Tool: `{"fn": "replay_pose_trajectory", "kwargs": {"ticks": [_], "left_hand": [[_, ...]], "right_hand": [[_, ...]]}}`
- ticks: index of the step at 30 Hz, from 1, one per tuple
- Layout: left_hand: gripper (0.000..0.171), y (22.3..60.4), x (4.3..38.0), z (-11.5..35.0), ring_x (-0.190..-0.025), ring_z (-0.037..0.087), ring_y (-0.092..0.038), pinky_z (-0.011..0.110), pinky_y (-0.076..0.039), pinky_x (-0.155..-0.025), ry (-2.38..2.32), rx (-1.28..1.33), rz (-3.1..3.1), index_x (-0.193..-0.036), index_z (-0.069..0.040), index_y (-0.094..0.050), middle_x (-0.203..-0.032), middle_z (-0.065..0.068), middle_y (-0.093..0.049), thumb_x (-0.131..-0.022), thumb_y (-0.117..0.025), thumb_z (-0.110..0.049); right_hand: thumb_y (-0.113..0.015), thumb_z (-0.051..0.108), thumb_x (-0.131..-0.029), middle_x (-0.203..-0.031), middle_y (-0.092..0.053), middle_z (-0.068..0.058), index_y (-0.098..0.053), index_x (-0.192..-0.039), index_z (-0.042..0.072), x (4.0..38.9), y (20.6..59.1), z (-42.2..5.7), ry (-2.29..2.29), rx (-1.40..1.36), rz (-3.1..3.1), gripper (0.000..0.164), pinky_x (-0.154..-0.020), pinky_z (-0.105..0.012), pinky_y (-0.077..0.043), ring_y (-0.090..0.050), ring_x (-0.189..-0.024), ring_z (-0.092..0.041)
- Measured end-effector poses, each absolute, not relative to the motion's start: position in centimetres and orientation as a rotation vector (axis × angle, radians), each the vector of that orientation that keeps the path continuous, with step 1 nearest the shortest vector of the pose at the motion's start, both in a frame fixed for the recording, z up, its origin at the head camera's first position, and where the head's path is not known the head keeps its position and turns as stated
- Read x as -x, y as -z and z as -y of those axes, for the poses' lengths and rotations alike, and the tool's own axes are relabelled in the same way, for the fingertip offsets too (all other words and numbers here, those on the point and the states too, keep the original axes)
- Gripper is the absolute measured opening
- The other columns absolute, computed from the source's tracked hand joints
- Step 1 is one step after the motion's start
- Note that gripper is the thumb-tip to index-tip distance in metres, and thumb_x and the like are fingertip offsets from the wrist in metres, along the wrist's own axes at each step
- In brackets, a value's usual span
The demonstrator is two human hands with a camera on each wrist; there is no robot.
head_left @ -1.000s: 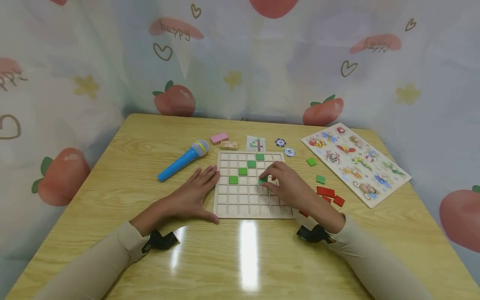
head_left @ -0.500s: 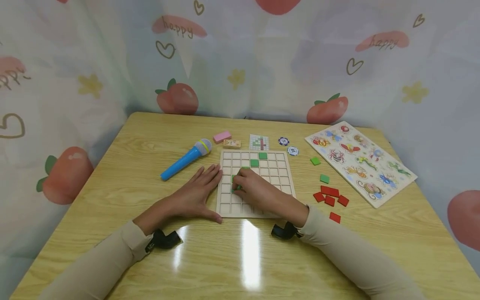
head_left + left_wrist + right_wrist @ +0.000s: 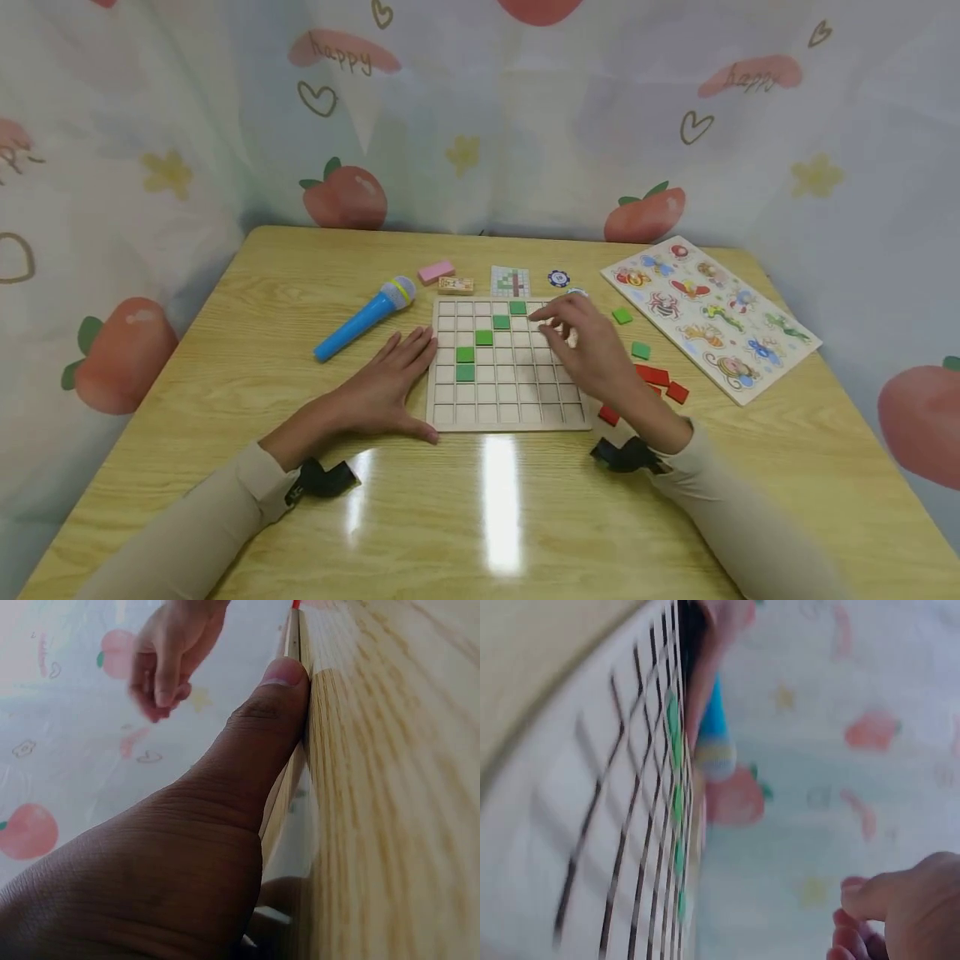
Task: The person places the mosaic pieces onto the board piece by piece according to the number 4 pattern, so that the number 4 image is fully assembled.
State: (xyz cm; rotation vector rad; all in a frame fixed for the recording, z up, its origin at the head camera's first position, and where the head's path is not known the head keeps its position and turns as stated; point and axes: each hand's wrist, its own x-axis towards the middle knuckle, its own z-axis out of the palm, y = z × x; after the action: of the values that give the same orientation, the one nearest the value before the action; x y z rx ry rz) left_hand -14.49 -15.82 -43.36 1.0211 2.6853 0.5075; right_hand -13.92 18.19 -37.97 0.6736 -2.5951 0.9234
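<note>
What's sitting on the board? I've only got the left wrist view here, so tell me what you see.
Observer: Five green tiles show in its cells in the head view.
Operator: Which part of the board is the right hand over?
Observer: The right part.
Operator: Anything lying past the left hand?
Observer: Yes, a blue microphone, left of the board.

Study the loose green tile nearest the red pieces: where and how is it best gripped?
From above, with the right hand, pinch that green tile by its left and right edges. It lies flat on the table and looks thin, so edges seem best; the red pieces lie close to its near side, probably crowding a grip there.
</note>
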Motion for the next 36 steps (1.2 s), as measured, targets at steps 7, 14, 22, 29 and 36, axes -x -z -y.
{"fn": "replay_pose_trajectory", "kwargs": {"ticks": [7, 14, 22, 29, 36], "left_hand": [[0.147, 43.4, 14.5, 16.4, -0.17, 0.033, 0.0, 0.059, -0.001, -0.138, -0.501, -0.983, -2.685, -0.171, -0.004, -0.012, -0.182, 0.014, -0.004, -0.069, -0.08, -0.085], [0.147, 43.2, 14.5, 16.4, -0.17, 0.033, 0.001, 0.058, -0.001, -0.138, -0.519, -0.992, -2.684, -0.172, -0.004, -0.011, -0.182, 0.014, -0.003, -0.07, -0.08, -0.084], [0.146, 43.2, 14.6, 15.9, -0.17, 0.034, 0.0, 0.059, -0.002, -0.137, -0.524, -1.006, -2.686, -0.171, -0.004, -0.012, -0.182, 0.014, -0.004, -0.07, -0.08, -0.083], [0.147, 43.5, 14.7, 15.7, -0.17, 0.034, 0.0, 0.059, -0.001, -0.137, -0.518, -1.002, -2.678, -0.172, -0.004, -0.011, -0.182, 0.014, -0.003, -0.07, -0.08, -0.085], [0.147, 43.3, 14.8, 15.9, -0.17, 0.035, -0.001, 0.059, -0.002, -0.137, -0.518, -1.022, -2.694, -0.171, -0.003, -0.013, -0.182, 0.016, -0.004, -0.069, -0.081, -0.083]], "right_hand": [[-0.063, 0.014, -0.108, -0.119, -0.064, -0.023, -0.069, -0.127, -0.001, 17.0, 40.3, -26.0, -0.857, -0.046, 2.692, 0.025, -0.084, -0.042, -0.054, -0.063, -0.102, -0.036], [-0.066, 0.018, -0.106, -0.127, -0.06, -0.031, -0.061, -0.138, -0.008, 18.5, 41.6, -28.4, -0.764, 0.065, 2.909, 0.042, -0.096, -0.059, -0.053, -0.058, -0.115, -0.045], [-0.069, 0.012, -0.104, -0.118, -0.062, -0.03, -0.07, -0.123, -0.006, 19.2, 42.2, -29.5, -0.61, -0.113, 2.931, 0.027, -0.088, -0.057, -0.051, -0.057, -0.104, -0.044], [-0.065, 0.008, -0.104, -0.122, -0.062, -0.028, -0.071, -0.124, -0.005, 18.4, 41.0, -28.4, -0.651, -0.143, 2.982, 0.024, -0.092, -0.055, -0.053, -0.057, -0.11, -0.042], [-0.072, 0.007, -0.101, -0.122, -0.066, -0.018, -0.074, -0.119, 0.004, 15.0, 36.9, -21.1, -0.7, -0.661, 2.897, 0.018, -0.092, -0.049, -0.059, -0.062, -0.112, -0.036]]}}
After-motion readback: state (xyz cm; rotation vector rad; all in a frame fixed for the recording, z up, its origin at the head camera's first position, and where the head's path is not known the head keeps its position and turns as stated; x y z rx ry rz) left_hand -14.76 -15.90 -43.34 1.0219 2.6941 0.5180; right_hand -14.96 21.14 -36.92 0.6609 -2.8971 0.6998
